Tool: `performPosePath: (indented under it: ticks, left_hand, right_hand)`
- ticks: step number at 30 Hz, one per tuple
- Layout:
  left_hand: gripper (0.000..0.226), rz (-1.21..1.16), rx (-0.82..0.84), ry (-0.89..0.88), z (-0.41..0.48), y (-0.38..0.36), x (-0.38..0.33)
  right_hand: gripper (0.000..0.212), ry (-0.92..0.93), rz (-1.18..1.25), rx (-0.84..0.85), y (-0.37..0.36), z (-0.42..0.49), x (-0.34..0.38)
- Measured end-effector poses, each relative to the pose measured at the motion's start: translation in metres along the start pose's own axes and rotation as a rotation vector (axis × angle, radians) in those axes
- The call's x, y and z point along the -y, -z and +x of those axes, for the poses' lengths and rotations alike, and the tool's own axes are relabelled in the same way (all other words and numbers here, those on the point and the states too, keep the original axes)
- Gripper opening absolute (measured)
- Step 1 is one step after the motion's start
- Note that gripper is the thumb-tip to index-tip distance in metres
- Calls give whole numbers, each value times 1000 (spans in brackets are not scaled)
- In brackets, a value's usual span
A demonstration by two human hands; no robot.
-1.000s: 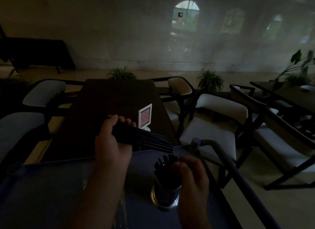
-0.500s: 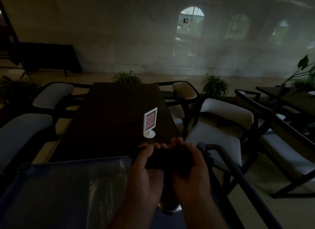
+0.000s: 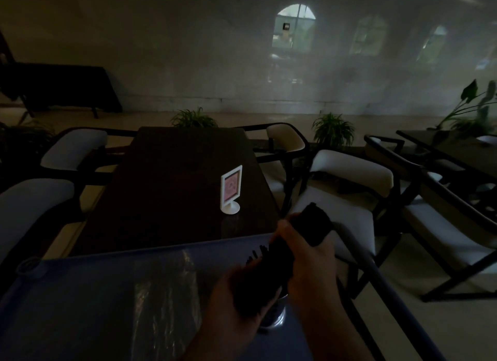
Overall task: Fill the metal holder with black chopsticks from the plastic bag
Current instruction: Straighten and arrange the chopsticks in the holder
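Note:
A thick bundle of black chopsticks (image 3: 312, 223) slants from upper right to lower left above the cart. My right hand (image 3: 312, 264) grips its upper part. My left hand (image 3: 228, 315), blurred, is wrapped around its lower end. Several chopstick tips (image 3: 255, 253) stick out beside the bundle. Only a shiny sliver of the metal holder (image 3: 278, 316) shows beneath the hands; the rest is hidden. The clear plastic bag (image 3: 166, 301) lies flat on the cart to the left of my hands.
The blue cart top (image 3: 80, 293) fills the lower left, with its grey handle (image 3: 376, 274) running down the right. Beyond stands a dark table (image 3: 174, 186) with a white sign stand (image 3: 231, 190). White-cushioned chairs (image 3: 347, 172) flank it.
The bundle, held level over the holder half a second ago, now tilts steeply with its lower end toward the holder. The view has swung slightly left.

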State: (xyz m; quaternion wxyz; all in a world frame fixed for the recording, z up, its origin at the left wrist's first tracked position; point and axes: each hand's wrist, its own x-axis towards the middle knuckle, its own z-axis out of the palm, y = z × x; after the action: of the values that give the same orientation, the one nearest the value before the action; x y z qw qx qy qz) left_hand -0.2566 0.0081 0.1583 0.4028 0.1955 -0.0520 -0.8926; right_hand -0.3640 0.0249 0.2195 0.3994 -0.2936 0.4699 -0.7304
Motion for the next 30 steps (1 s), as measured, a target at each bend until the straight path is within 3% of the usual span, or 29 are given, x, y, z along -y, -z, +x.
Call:
performPosePath:
  ticks: [3,7,10,12,15,18,24,30]
  left_hand:
    - [43,-97,-24,98,6,16,12]
    - [26,-90,-165,45,6,12,14]
    - [62,-68,-119,16,0,4,11]
    - [69,-66,-99,2,0,2,10]
    - [24,38,-192,-25,4,2,9]
    - [31,59,-278,-42,10,12,8]
    - [36,233,-213,73,3,0,4]
    - [21,490,-324,-124,6,-2,-13]
  right_hand:
    - [16,19,-68,-29,-10,-11,-8]
    - [35,137,-214,-27,-16,-22,-7]
    - [41,228,-244,34,-17,-26,0]
    - [47,268,-243,75,-17,-25,4]
    - [34,241,-177,46,-17,-22,3]
    - [7,159,-88,-31,-13,-19,-1]
    - [18,156,33,-56,-3,-11,-6]
    - [9,-9,221,-48,19,-4,-13]
